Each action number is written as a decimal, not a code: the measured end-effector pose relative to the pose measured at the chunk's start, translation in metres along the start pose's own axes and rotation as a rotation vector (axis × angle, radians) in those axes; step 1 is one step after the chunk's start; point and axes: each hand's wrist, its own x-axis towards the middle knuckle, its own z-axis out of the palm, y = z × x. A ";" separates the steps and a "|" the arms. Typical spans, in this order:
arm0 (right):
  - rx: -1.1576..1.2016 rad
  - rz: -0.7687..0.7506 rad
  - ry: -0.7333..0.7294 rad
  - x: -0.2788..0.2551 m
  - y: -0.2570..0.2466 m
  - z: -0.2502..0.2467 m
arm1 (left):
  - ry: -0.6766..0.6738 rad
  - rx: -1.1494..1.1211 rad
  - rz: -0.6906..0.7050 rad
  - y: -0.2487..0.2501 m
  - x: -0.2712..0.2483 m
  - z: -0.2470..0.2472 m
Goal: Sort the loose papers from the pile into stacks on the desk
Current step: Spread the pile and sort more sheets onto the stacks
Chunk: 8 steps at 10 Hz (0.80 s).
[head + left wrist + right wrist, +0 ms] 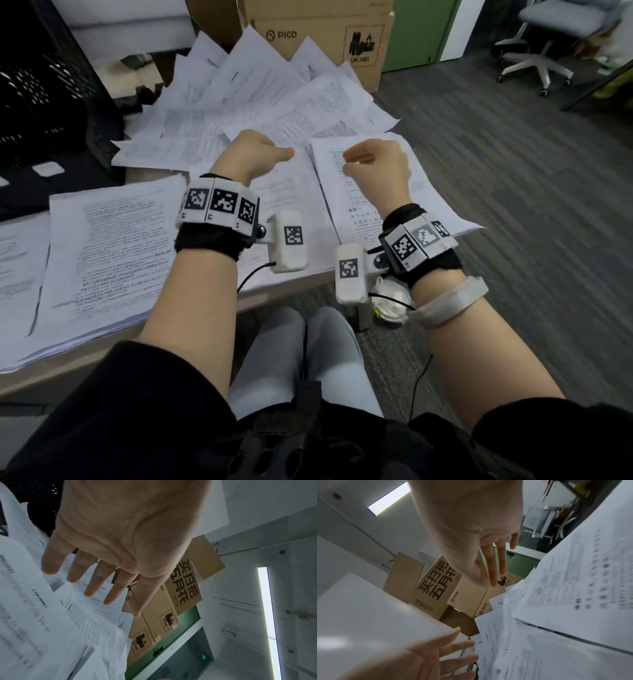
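**Desk, paper sorting: both hands raised, empty**

Office desk point(284, 291), pale top. Loose pile point(260, 99): thin white printed sheets, fanned and overlapping along the far edge, straight ahead of both hands. Stacks: squared at near-left corner point(102, 253); another at right edge point(404, 192). Left hand point(255, 156) and right hand point(376, 164): fingers straight, spread, holding nothing. Left hand judged nearer the pile.

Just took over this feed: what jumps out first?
Two empty hands, left hand and right hand, hover open over the desk. Behind them a fanned pile of loose papers leans on a cardboard box; a neater stack lies at the near left.
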 end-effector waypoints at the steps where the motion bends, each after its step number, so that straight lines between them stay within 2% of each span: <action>1: -0.056 0.066 -0.173 0.028 -0.014 0.019 | 0.059 -0.040 -0.049 0.005 0.026 -0.018; 2: -0.199 0.134 -0.301 0.052 -0.021 0.040 | 0.114 -0.185 -0.101 0.000 0.049 -0.026; 3: -0.482 0.204 -0.380 0.064 -0.020 0.060 | 0.178 -0.401 -0.210 -0.017 0.070 -0.028; 4: -0.717 0.301 -0.461 0.066 -0.010 0.077 | 0.281 -0.514 -0.327 -0.037 0.090 -0.031; 5: -0.758 0.378 -0.527 0.068 0.005 0.089 | 0.409 -0.498 -0.455 -0.087 0.150 -0.032; 7: -0.774 0.464 -0.601 0.075 0.015 0.094 | 0.474 -0.634 -0.437 -0.083 0.128 -0.047; 8: -0.765 0.476 -0.611 0.078 0.017 0.095 | 0.479 -0.809 -0.340 -0.090 0.128 -0.050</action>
